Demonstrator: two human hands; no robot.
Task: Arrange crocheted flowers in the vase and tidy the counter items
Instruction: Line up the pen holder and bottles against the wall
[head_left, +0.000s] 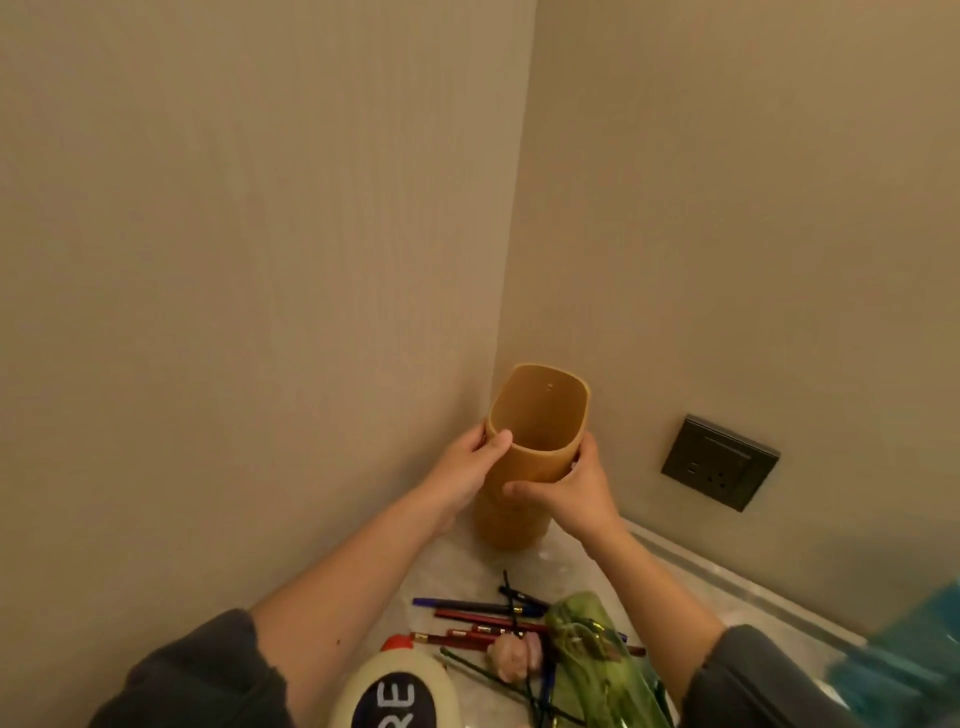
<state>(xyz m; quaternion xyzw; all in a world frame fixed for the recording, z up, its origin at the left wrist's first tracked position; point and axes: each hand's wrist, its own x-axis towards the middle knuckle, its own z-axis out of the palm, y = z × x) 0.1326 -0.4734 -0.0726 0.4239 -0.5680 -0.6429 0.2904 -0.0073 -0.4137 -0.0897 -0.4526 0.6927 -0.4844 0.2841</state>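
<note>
Now both hands, left (464, 470) and right (567, 491), clasp the vase (530, 467) tight in the wall corner

Left sleeve (208, 670) — dark grey, soft matte cloth, cuff loose and rumpled, ending near the elbow. Right sleeve (753, 680) — same dark grey cloth, same rumpled edge. Left forearm (353, 561) and right forearm (660, 582) bare from cuff to wrist; one small dark spot on the left. Left hand (462, 467), right hand (571, 491) bare.
</note>
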